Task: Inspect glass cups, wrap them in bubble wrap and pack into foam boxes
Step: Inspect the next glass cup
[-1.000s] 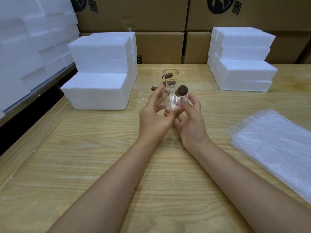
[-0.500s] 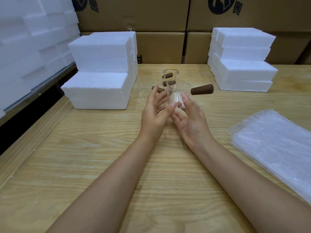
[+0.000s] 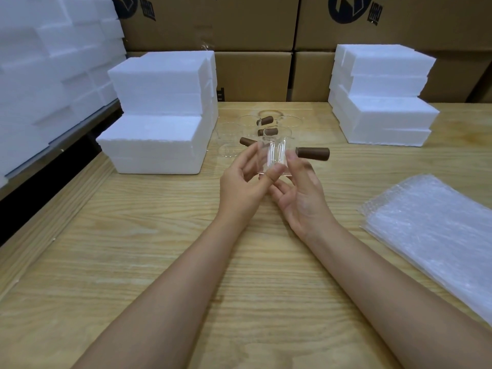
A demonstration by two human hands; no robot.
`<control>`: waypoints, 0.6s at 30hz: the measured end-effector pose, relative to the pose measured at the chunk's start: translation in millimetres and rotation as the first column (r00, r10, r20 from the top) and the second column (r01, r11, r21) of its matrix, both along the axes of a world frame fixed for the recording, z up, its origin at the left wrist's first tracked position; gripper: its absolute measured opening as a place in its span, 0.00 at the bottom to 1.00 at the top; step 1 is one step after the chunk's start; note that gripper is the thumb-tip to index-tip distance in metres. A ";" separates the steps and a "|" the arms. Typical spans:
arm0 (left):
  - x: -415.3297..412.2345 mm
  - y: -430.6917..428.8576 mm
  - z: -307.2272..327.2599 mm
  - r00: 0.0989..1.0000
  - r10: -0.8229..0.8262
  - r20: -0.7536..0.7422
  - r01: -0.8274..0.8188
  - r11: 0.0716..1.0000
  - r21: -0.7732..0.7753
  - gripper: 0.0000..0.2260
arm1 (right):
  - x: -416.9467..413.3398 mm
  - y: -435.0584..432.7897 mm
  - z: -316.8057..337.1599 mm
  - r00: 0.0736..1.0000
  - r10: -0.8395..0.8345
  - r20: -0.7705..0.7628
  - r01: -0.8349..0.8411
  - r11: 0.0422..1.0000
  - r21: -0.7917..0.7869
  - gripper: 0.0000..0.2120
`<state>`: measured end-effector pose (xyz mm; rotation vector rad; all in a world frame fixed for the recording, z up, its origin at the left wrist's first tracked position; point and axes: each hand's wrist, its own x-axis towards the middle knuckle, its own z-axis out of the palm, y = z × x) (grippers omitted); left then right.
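Left hand (image 3: 245, 187) and right hand (image 3: 300, 193) pinch the cup (image 3: 274, 155) between fingertips. Turn it slowly, checking rim and wall for cracks.

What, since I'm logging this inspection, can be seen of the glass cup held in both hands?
The glass cup is clear, with vertical ribs and a brown, wood-like handle jutting horizontally to the right. It is held upright above the table. The left hand pinches its left side; the right hand supports its base and right side. Flaws cannot be judged.
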<state>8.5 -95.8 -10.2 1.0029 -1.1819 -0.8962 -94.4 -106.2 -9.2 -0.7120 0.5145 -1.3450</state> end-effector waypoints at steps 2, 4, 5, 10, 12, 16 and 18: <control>-1.0 1.4 1.0 1.000 -0.020 0.014 0.020 1.000 -0.009 0.36 | -0.7 -0.4 0.0 1.000 -0.018 0.011 0.018 1.000 -0.023 0.16; -1.6 2.2 1.1 0.999 -0.041 0.022 0.041 0.999 -0.013 0.37 | -1.4 -0.6 -0.5 0.999 -0.032 0.009 0.033 0.999 -0.038 0.14; -1.4 2.4 1.4 0.999 -0.048 0.017 0.048 0.999 -0.014 0.36 | -1.9 -0.9 -0.7 0.999 -0.035 0.010 0.036 0.999 -0.041 0.13; 1.0 2.3 3.1 0.998 -0.060 -0.009 0.059 0.998 -0.025 0.35 | -3.8 -4.3 -0.9 0.999 -0.037 0.009 0.037 0.999 0.008 0.10; 1.4 1.6 4.2 0.998 -0.062 -0.025 0.062 0.998 -0.015 0.34 | -3.9 -4.9 -1.9 1.000 -0.016 -0.012 0.017 1.000 0.009 0.10; 1.2 -2.6 3.2 0.994 -0.069 -0.080 0.071 0.997 0.025 0.25 | -0.2 -1.5 -2.3 0.994 0.032 -0.103 -0.033 0.999 -0.006 0.22; 2.5 -5.3 1.4 0.996 -0.054 -0.074 0.058 0.997 0.043 0.18 | -0.4 -1.6 -2.5 0.990 0.025 -0.140 -0.027 1.000 -0.016 0.22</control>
